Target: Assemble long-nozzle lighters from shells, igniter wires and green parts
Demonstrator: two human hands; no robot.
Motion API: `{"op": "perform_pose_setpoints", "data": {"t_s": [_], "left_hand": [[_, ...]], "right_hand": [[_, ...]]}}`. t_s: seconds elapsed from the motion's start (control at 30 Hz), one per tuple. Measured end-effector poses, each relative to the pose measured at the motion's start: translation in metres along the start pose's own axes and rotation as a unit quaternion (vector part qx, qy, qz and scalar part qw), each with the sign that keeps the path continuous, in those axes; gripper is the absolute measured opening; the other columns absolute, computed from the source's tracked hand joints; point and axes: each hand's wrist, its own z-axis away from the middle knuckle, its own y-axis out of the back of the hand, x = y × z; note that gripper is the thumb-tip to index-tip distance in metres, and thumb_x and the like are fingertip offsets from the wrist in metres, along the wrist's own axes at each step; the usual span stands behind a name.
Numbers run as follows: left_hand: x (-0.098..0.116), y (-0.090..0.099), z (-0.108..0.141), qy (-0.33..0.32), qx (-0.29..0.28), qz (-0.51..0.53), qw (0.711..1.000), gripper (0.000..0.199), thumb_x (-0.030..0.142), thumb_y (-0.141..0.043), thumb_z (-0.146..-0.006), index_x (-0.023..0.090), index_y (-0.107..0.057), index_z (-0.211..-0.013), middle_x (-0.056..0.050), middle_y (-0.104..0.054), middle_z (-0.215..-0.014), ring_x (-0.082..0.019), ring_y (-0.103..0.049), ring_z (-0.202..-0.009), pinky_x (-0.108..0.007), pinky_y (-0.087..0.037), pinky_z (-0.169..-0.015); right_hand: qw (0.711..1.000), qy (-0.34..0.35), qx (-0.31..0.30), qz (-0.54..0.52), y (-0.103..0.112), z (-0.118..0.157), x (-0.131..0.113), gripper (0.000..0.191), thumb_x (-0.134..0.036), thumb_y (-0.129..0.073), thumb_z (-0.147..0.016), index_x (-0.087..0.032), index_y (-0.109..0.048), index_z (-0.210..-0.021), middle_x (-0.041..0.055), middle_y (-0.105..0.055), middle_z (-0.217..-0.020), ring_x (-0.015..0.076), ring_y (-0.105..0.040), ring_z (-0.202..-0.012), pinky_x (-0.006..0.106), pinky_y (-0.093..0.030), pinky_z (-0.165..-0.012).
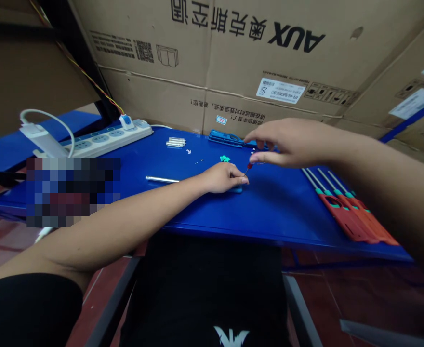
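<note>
My left hand [226, 177] is closed low over the table around a light-blue plastic body [236, 189], most of it hidden under the fingers. A silver metal tube [161, 180] lies in line with it to the left; whether they join is hidden by my forearm. Above, my right hand [287, 144] has its thumb at the red handle of a small screwdriver [250, 165], whose thin shaft points down at my left fingertips. Small green plastic pieces [225, 158] lie just behind my left hand. Blue lighter shells [226, 138] rest at the back, partly behind my right fingers.
Several red and orange long-barrelled lighters [356, 217] lie at the right of the blue table [197, 212]. Silver cylinders [175, 142] and small white bits [188, 152] sit at the back. A white power strip [107, 140] stands left. Cardboard boxes [197, 58] wall off the back.
</note>
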Motion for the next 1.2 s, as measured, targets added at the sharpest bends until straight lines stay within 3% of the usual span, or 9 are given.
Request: {"op": "perform_pose_setpoints", "data": {"t_s": [0.1, 0.3, 0.43, 0.53, 0.63, 0.8, 0.93, 1.03, 1.2], "left_hand": [[0.0, 0.001, 0.0, 0.004, -0.004, 0.001, 1.0, 0.026, 0.036, -0.061, -0.093, 0.019, -0.08, -0.1, -0.004, -0.076, -0.092, -0.015, -0.068, -0.088, -0.025, -0.049, -0.082], [-0.001, 0.002, 0.0, 0.012, -0.015, -0.01, 1.0, 0.023, 0.031, -0.061, -0.092, 0.021, -0.08, -0.099, -0.003, -0.075, -0.095, -0.015, -0.068, -0.087, -0.026, -0.048, -0.084], [0.001, 0.003, 0.0, 0.019, -0.015, -0.008, 1.0, 0.022, 0.03, -0.061, -0.092, 0.02, -0.08, -0.099, -0.003, -0.076, -0.095, -0.014, -0.068, -0.087, -0.025, -0.049, -0.084], [0.001, 0.003, 0.0, 0.021, -0.015, -0.003, 1.0, 0.021, 0.029, -0.062, -0.092, 0.02, -0.08, -0.098, -0.003, -0.076, -0.097, -0.015, -0.068, -0.089, -0.026, -0.049, -0.086], [0.001, 0.003, 0.0, 0.022, -0.019, 0.002, 1.0, 0.02, 0.027, -0.062, -0.092, 0.02, -0.08, -0.097, -0.003, -0.077, -0.096, -0.015, -0.069, -0.089, -0.027, -0.049, -0.085], [0.0, 0.003, 0.0, 0.027, -0.029, 0.009, 0.999, 0.02, 0.026, -0.062, -0.092, 0.019, -0.08, -0.096, -0.003, -0.078, -0.094, -0.014, -0.07, -0.088, -0.026, -0.05, -0.084], [0.0, 0.003, 0.0, 0.029, -0.03, 0.011, 0.999, 0.019, 0.026, -0.062, -0.092, 0.019, -0.08, -0.094, -0.003, -0.078, -0.094, -0.014, -0.07, -0.089, -0.026, -0.05, -0.086], [0.0, 0.003, 0.0, 0.028, -0.029, 0.008, 0.999, 0.019, 0.026, -0.063, -0.092, 0.018, -0.08, -0.095, -0.004, -0.077, -0.096, -0.014, -0.069, -0.091, -0.026, -0.05, -0.087], [-0.001, 0.002, 0.001, 0.022, -0.03, -0.007, 0.999, 0.019, 0.025, -0.063, -0.091, 0.02, -0.081, -0.094, -0.003, -0.077, -0.096, -0.015, -0.068, -0.091, -0.027, -0.049, -0.087]], "right_hand": [[0.997, 0.075, -0.02, -0.028, 0.001, 0.0, 0.002, 0.038, -0.043, -0.044, -0.095, -0.021, -0.072, -0.107, 0.0099, -0.074, -0.106, 0.0239, -0.066, -0.092, 0.034, -0.044, -0.073], [0.986, -0.146, -0.023, 0.076, -0.005, -0.007, -0.014, 0.071, -0.064, -0.025, -0.098, -0.018, -0.076, -0.08, 0.0148, -0.072, -0.076, 0.0282, -0.066, -0.073, 0.035, -0.037, -0.06], [0.999, -0.011, -0.042, -0.002, 0.009, -0.005, 0.0, 0.051, -0.058, -0.046, -0.093, -0.021, -0.072, -0.115, 0.0116, -0.074, -0.102, 0.0268, -0.067, -0.087, 0.035, -0.043, -0.069], [0.996, 0.076, -0.044, -0.037, 0.012, -0.004, 0.006, 0.037, -0.038, -0.049, -0.093, -0.022, -0.069, -0.12, 0.0092, -0.073, -0.111, 0.0237, -0.066, -0.093, 0.035, -0.045, -0.075], [0.998, 0.033, -0.037, 0.028, 0.005, -0.006, -0.003, 0.034, -0.036, -0.044, -0.097, -0.019, -0.073, -0.104, 0.011, -0.075, -0.097, 0.0242, -0.067, -0.086, 0.034, -0.043, -0.068], [0.983, -0.111, -0.037, 0.138, 0.003, -0.006, -0.01, 0.071, -0.064, -0.026, -0.099, -0.017, -0.076, -0.084, 0.017, -0.072, -0.076, 0.029, -0.066, -0.073, 0.035, -0.037, -0.058], [0.999, 0.017, -0.033, -0.005, 0.011, 0.001, 0.007, 0.048, -0.056, -0.046, -0.094, -0.022, -0.07, -0.119, 0.011, -0.074, -0.104, 0.0251, -0.067, -0.083, 0.035, -0.044, -0.067], [0.994, 0.092, -0.026, -0.049, 0.007, 0.003, 0.01, 0.036, -0.04, -0.047, -0.094, -0.023, -0.071, -0.114, 0.0085, -0.074, -0.107, 0.0229, -0.066, -0.091, 0.034, -0.046, -0.075], [0.998, -0.043, -0.006, 0.038, -0.011, -0.002, -0.01, 0.054, -0.048, -0.032, -0.1, -0.019, -0.076, -0.088, 0.0117, -0.074, -0.086, 0.0237, -0.066, -0.078, 0.032, -0.039, -0.063]]}}
